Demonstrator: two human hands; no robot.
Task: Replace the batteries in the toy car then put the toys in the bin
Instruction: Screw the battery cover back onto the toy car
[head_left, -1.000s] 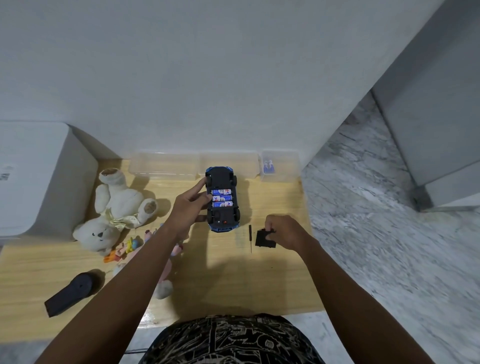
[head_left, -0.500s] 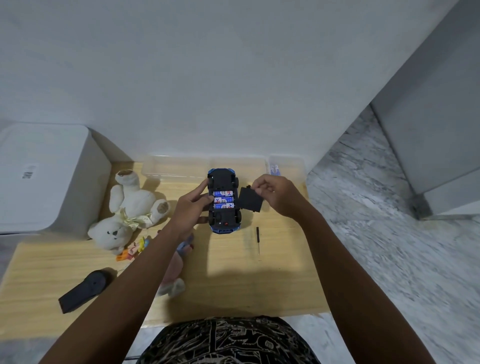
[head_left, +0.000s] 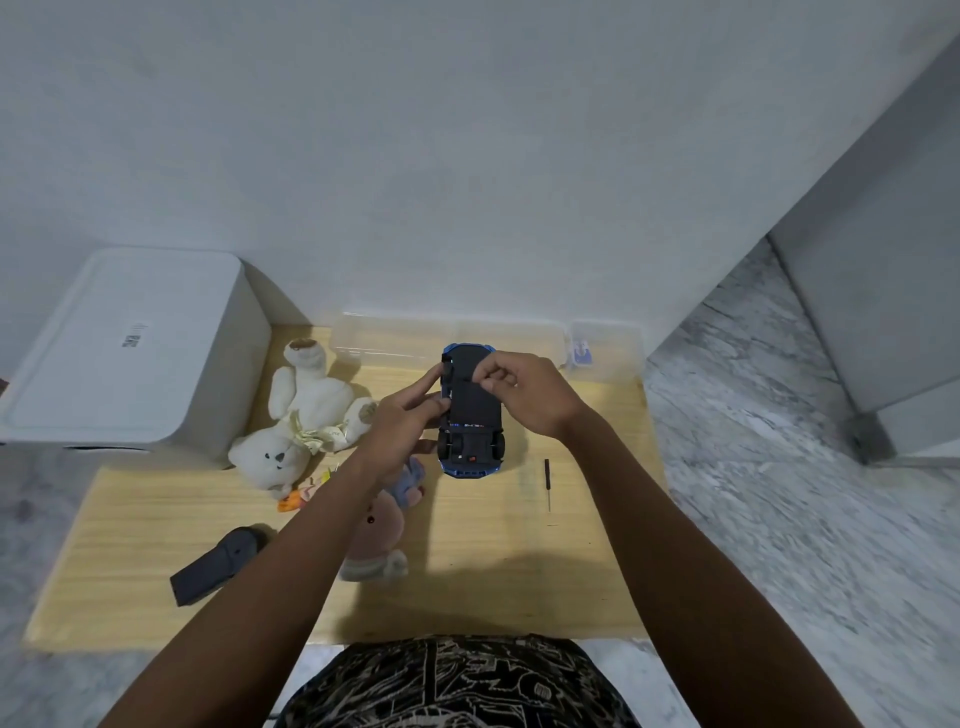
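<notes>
- The blue toy car lies upside down, black underside up, between the fingertips of both hands.
- The black battery cover lies over the battery bay under the right fingertips; a thin strip of batteries shows just below it.
- The white teddy bear lies on its back, left of the left fingers.
- The pink plush toy lies partly hidden under the left forearm.
- The white bin, lid on, stands far left of the fingers.
</notes>
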